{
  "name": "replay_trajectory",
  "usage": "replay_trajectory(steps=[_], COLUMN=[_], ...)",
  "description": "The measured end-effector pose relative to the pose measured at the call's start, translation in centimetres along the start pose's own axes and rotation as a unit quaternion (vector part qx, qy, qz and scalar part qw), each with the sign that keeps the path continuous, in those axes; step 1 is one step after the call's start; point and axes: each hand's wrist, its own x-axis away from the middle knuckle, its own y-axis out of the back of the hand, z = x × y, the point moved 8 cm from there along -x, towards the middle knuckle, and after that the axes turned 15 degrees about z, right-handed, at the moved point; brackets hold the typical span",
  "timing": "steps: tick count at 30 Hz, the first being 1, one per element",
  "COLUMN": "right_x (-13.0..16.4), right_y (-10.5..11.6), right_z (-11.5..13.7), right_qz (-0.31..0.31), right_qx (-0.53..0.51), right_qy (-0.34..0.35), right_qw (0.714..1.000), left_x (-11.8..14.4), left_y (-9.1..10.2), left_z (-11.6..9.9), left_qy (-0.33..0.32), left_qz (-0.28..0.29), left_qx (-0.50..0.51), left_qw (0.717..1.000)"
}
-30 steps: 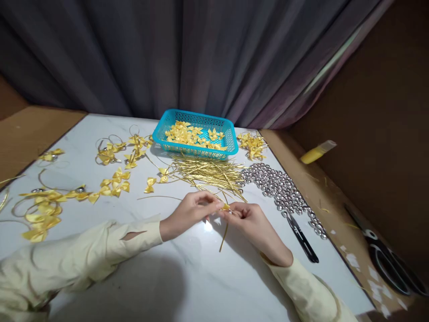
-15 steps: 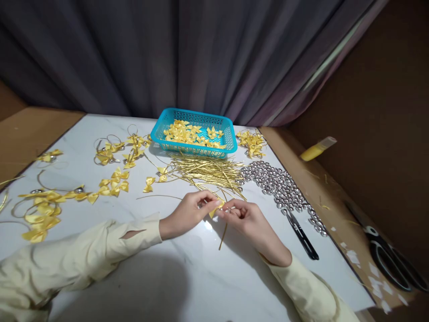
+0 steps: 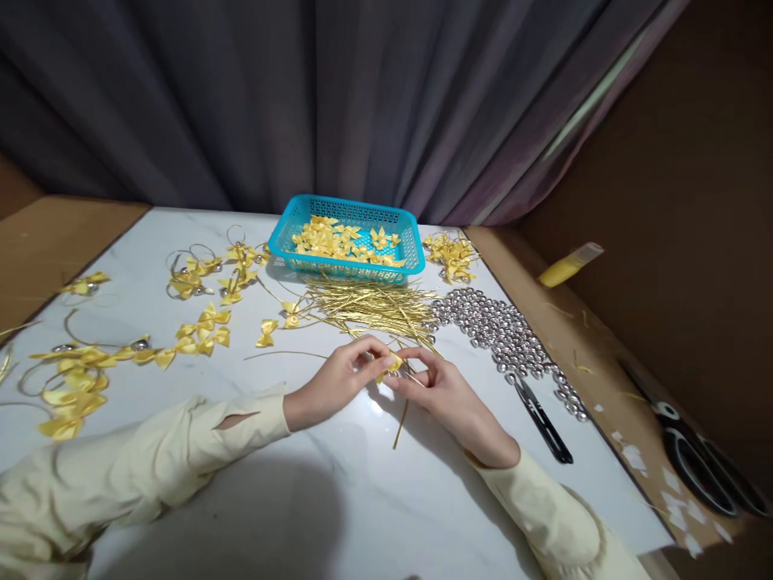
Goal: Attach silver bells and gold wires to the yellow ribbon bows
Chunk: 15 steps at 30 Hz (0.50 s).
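My left hand [image 3: 344,374] pinches a small yellow ribbon bow [image 3: 395,360] between thumb and fingertips. A small silver bead [image 3: 392,373] shows at the bow's lower side. My right hand [image 3: 440,391] meets it from the right, with index finger and thumb closed around the bow's edge. The fingers partly cover the bow and bead. A thin cord passes by the right fingertips, and a gold cord end [image 3: 400,427] points down below the hands. Just beyond the hands lies a pile of gold cords [image 3: 374,306].
Behind the cords stands a blue basket [image 3: 290,262] of yellow bows. Silver beads [image 3: 507,334] spread to the right, near black thread snips [image 3: 547,423]. Bows with cord loops [image 3: 78,379] lie left. Large scissors [image 3: 694,467] and a yellow tube [image 3: 568,266] are at the right edge.
The right fingers have opened a little and shifted around the bow, so the bead shows more. The left hand keeps its pinch. The view has shifted slightly.
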Motion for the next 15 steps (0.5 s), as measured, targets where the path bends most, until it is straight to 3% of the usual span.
replay_trajectory(steps=[8,15], right_x=[-0.22,0.05], right_y=[-1.04,-0.76], right_z=[0.12,0.68], right_qz=[0.062,0.021], right_qx=[-0.062,0.028], right_qy=[0.04,0.063], right_qw=[0.995,0.997], left_x=[-0.11,0.07], left_y=[-0.31,-0.27], left_z=[0.35,0.54], left_qy=[0.02,0.03], left_qz=[0.024,0.011], left_qx=[0.004,0.017], left_qw=[1.0,0.999])
